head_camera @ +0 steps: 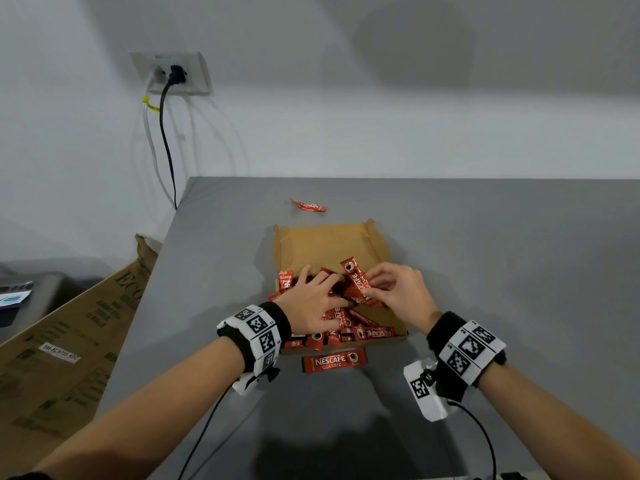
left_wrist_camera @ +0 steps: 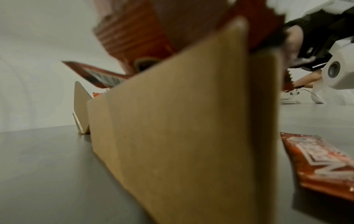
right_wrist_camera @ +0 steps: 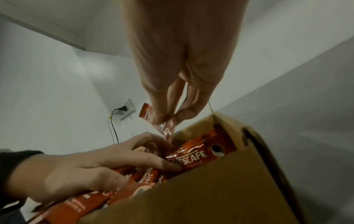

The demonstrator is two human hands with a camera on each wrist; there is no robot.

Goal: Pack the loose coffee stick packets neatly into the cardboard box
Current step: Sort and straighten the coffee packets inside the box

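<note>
Both forearms reached over the table [head_camera: 485, 254]; the left hand [head_camera: 311, 301] pressed flat, relaxed, on packets [head_camera: 360, 332] in the box [head_camera: 325, 244], while the right hand [head_camera: 401, 292] pinched one stick [head_camera: 358, 282].

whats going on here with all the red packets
A person is packing coffee stick packets into an open cardboard box on a grey table. The right hand pinches one packet over the box; the left hand rests on the jumbled pile inside. Two packets remain outside: one in front, one beyond.
</note>
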